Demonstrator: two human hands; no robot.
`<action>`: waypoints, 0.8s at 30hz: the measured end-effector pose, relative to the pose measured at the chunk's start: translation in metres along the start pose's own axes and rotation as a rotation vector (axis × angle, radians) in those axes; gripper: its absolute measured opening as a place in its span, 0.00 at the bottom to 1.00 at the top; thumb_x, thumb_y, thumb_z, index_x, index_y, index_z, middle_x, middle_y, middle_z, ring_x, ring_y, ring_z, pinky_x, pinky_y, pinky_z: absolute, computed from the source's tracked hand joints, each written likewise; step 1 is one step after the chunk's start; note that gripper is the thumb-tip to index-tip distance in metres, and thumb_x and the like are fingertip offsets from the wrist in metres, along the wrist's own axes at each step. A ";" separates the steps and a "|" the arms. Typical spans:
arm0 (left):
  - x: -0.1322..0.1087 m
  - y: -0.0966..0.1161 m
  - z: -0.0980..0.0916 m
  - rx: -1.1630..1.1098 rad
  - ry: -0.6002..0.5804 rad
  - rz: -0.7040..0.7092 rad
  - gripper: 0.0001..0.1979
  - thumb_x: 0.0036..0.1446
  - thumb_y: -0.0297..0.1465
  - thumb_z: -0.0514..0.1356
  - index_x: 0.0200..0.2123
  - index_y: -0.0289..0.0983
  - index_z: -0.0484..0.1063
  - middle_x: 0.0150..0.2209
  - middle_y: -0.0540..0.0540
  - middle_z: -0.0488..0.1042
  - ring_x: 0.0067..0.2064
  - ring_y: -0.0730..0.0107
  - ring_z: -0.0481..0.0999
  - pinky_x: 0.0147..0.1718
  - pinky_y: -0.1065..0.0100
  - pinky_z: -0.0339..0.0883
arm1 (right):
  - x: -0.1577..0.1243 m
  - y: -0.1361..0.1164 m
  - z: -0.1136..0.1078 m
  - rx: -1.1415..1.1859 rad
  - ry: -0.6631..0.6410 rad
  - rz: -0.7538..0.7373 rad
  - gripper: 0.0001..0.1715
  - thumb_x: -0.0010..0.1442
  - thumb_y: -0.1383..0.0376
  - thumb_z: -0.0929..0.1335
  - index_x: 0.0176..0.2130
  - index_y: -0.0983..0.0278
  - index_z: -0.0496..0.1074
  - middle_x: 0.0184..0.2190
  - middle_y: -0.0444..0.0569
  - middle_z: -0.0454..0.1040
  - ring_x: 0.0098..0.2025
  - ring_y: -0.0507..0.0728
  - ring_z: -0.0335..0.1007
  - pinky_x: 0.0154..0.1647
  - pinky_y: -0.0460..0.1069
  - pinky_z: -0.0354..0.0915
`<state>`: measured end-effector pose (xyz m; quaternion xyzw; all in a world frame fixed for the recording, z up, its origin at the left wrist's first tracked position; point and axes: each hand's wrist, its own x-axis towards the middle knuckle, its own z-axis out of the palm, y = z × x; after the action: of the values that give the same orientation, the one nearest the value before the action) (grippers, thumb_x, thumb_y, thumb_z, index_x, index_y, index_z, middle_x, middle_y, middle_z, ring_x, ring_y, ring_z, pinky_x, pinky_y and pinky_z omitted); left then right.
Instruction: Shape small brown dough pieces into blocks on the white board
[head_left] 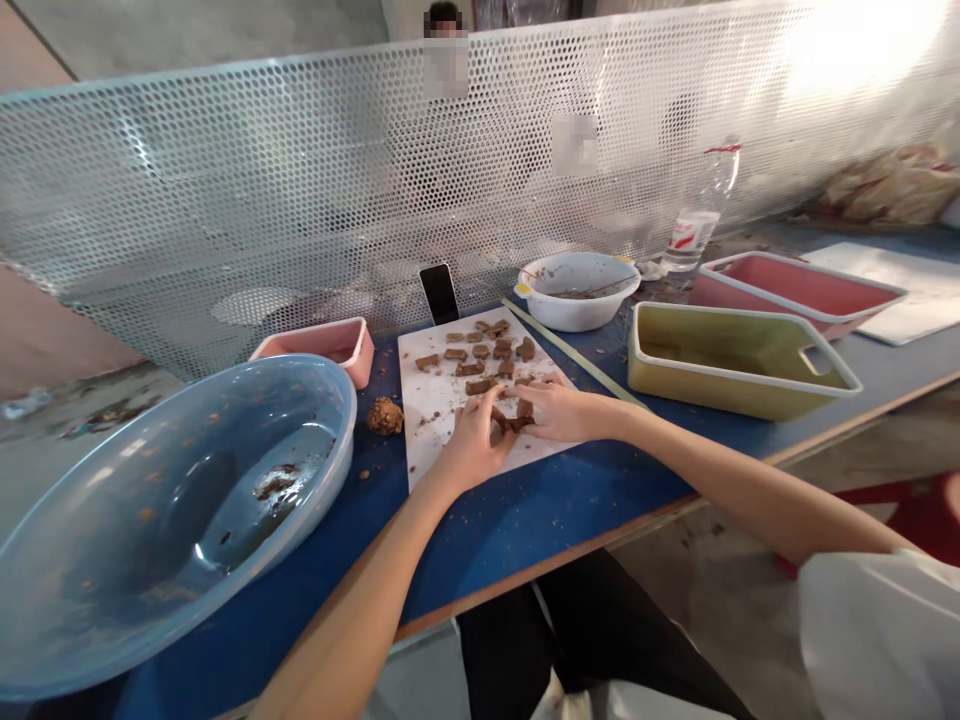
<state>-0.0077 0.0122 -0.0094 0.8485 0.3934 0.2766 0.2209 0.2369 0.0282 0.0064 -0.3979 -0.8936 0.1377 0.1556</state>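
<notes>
My left hand (478, 440) and my right hand (556, 410) are close together over a white board (442, 440). Between their curled fingers is a piece of brown clay (516, 424), which both hands grip; the fingers partly cover it. Just beyond my hands, several small brown clay blocks (481, 352) lie in loose rows, with crumbs scattered around them. Left of the board sits a rough lump of clay (385, 416).
A large blue basin (341, 440) with muddy residue stands at left, beside a pink bin (363, 352). Behind the board are a phone (439, 293), a white basin (577, 312) and a perforated metal screen (300, 200). A green bin (720, 385), another pink bin (817, 285) and a bottle (694, 235) stand right.
</notes>
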 end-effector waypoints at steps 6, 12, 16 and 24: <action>0.000 -0.006 0.000 0.073 0.086 0.010 0.33 0.72 0.32 0.61 0.76 0.39 0.58 0.53 0.36 0.75 0.60 0.45 0.72 0.64 0.44 0.68 | 0.003 0.012 -0.010 -0.033 0.076 -0.057 0.32 0.74 0.51 0.70 0.72 0.55 0.69 0.62 0.58 0.81 0.64 0.70 0.76 0.66 0.67 0.65; -0.001 -0.006 -0.003 0.075 0.020 -0.007 0.41 0.67 0.32 0.67 0.77 0.42 0.54 0.52 0.40 0.79 0.62 0.43 0.71 0.68 0.41 0.60 | 0.007 0.016 -0.027 -0.085 0.050 -0.096 0.20 0.74 0.56 0.69 0.59 0.61 0.78 0.52 0.56 0.81 0.57 0.67 0.75 0.61 0.63 0.62; -0.002 -0.006 -0.001 0.126 0.007 -0.024 0.45 0.66 0.33 0.68 0.78 0.40 0.51 0.52 0.38 0.79 0.62 0.39 0.69 0.67 0.38 0.60 | 0.019 0.011 -0.025 -0.198 0.007 -0.192 0.13 0.74 0.58 0.69 0.52 0.59 0.81 0.50 0.54 0.80 0.53 0.65 0.73 0.57 0.60 0.60; -0.003 -0.001 -0.002 0.140 0.043 -0.051 0.47 0.61 0.25 0.66 0.79 0.39 0.49 0.56 0.35 0.76 0.60 0.38 0.69 0.64 0.38 0.63 | 0.040 -0.005 -0.030 -0.268 -0.129 -0.330 0.07 0.75 0.60 0.72 0.46 0.56 0.83 0.50 0.51 0.79 0.55 0.64 0.68 0.55 0.59 0.55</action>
<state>-0.0109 0.0105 -0.0095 0.8454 0.4379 0.2610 0.1594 0.2198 0.0583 0.0422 -0.2539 -0.9650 0.0155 0.0643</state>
